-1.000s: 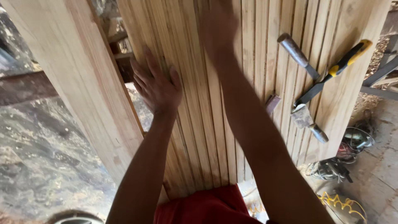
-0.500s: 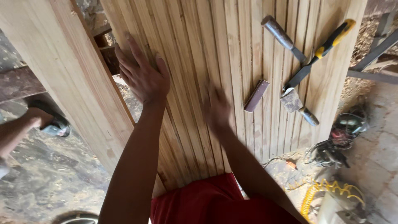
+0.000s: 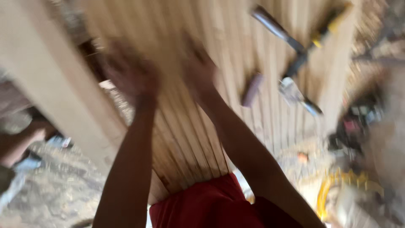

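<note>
Wooden slats (image 3: 190, 126), packed edge to edge mid-frame, looked stiff, light, smooth; we'd grip long edges. Our left hand (image 3: 130, 76) and right hand (image 3: 198, 69) lay on them; blur hid finger spread.

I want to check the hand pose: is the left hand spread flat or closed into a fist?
Cannot tell: the left hand is over the wooden slats, but motion blur hides its fingers.
</note>
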